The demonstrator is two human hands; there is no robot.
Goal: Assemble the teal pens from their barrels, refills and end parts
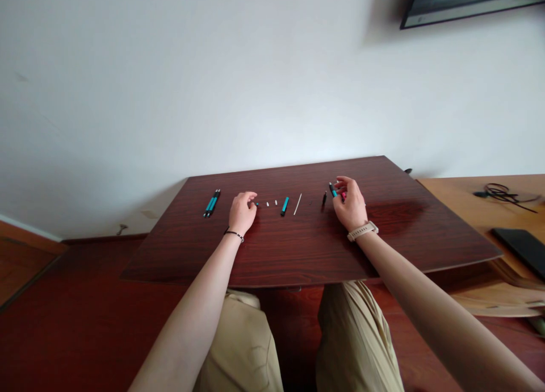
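Observation:
My left hand (243, 212) rests on the dark wooden table, its fingers loosely bent and apart, with a tiny teal piece (256, 204) right by the fingertips. To its right lie two small white pieces (271, 203), a teal pen barrel (285, 206) with a black end, and a thin white stick (297, 204), like a refill. My right hand (349, 201) is spread over a teal and black pen (333, 190) and something pink (343, 196); whether it touches them is unclear. A short black pen part (324, 198) lies left of that hand.
Several teal and black pens (212, 203) lie together at the table's left. A wooden desk (464, 193) adjoins on the right, bearing a coiled black cable (502, 193) and a flat black device (522, 250). A white wall (272, 96) rises behind; a screen (472, 5) hangs upper right.

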